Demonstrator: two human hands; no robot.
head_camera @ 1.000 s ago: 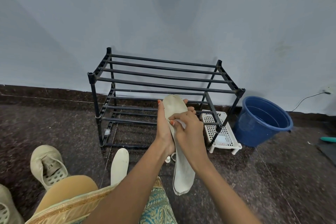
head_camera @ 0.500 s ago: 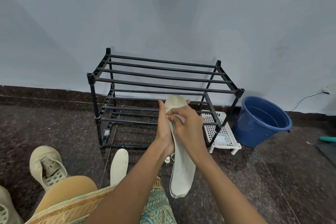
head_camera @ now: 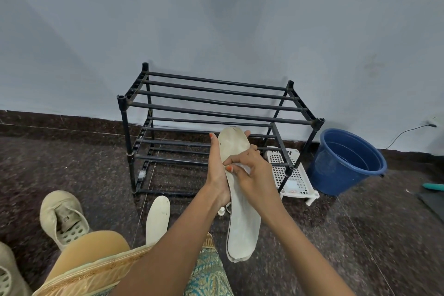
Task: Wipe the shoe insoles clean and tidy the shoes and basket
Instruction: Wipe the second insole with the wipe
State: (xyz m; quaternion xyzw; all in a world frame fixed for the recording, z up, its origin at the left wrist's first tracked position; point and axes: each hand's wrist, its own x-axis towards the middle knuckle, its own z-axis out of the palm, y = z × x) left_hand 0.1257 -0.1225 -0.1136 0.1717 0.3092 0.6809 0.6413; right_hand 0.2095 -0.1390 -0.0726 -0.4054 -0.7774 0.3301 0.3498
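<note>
My left hand point(head_camera: 217, 173) grips an insole point(head_camera: 242, 218) before the rack point(head_camera: 216, 103), lengthwise away from me, far end raised. My right hand point(head_camera: 254, 175) pinches a cloth point(head_camera: 241, 166) against its middle.

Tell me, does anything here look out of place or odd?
Nothing looks damaged or spilled. A loose insole and a shoe lie on the floor, off the black rack, and the white basket sits crooked against the rack's right front leg.

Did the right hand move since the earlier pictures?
Yes, slightly. The right hand, pinching a cloth, slid down the insole; its fingertips now sit below the rack's middle front rail.
</note>
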